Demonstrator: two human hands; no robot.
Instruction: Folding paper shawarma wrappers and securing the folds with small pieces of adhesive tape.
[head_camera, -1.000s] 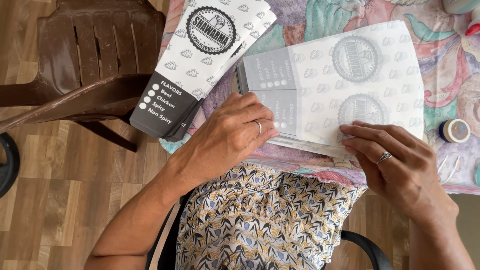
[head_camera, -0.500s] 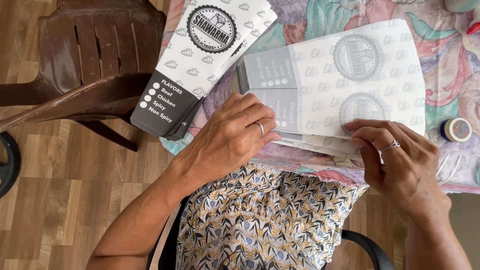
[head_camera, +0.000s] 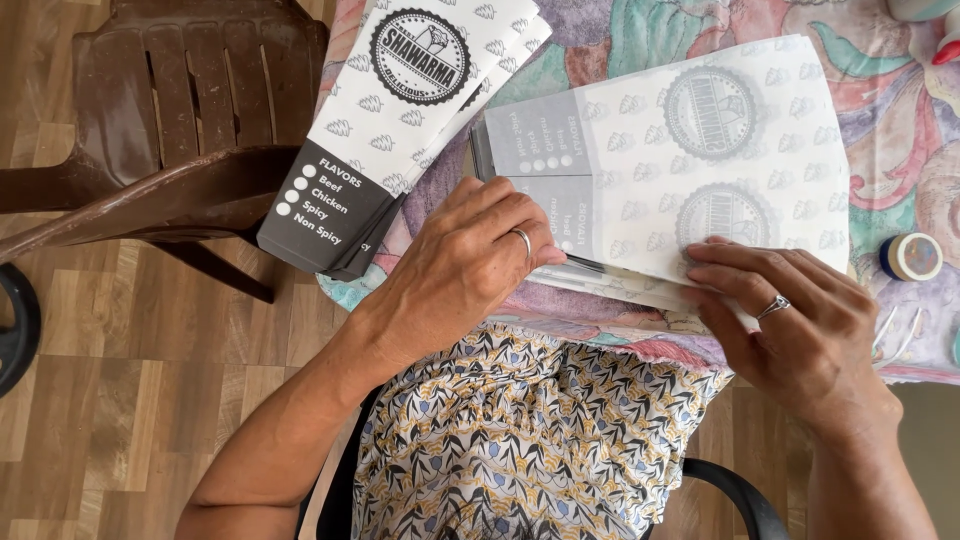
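On paper sheet (head_camera: 690, 170), both flat hands

Left hand (head_camera: 470, 265) and right hand (head_camera: 795, 325) press paper sheets (head_camera: 690, 170).

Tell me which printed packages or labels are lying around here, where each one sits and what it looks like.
Printed paper sleeve stack: upper left, overhanging the table edge; long, white with small grey motifs, round black emblem, black end panel with white dots.
Translucent printed sheets: centre of the table, under left hand and right hand; rectangular, pale, grey round emblems and grey panels showing through in reverse.
Small round tape roll: right edge; dark blue rim, cream face.
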